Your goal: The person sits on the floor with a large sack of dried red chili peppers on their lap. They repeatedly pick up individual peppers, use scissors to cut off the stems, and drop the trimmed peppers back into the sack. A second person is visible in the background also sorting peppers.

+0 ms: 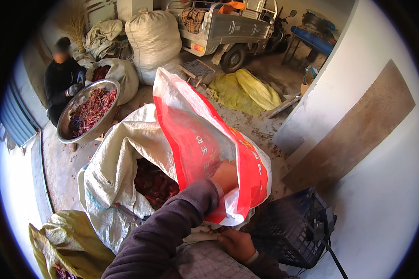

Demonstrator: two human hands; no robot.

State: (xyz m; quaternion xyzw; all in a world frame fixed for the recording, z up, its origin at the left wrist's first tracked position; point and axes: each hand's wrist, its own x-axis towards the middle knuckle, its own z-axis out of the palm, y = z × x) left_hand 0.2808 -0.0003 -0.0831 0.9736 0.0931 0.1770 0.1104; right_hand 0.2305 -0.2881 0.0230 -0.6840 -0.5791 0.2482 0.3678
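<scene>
My left hand (226, 175) reaches into the mouth of a red and white plastic woven bag (195, 139), its fingers hidden inside. My right hand (238, 244) is low at my lap, its fingers curled on the pale edge of a sack or cloth (202, 237) below the bag. Left of the bag stands a white woven sack (115, 174), wide at the mouth, with dark red dried plant pieces (155, 183) in it, likely dried peppers. A tool with a dark blade, perhaps shears (127, 212), lies on the sack's near side, partly behind my left sleeve.
A person (61, 76) in gloves holds a metal basin (117, 94) of red pieces. A black plastic crate (289, 226) stands at right by the wall. A yellow sack (244, 91), a folding stool (197, 68) and a cargo tricycle (237, 31) are beyond; an olive sack (70, 240) is near left.
</scene>
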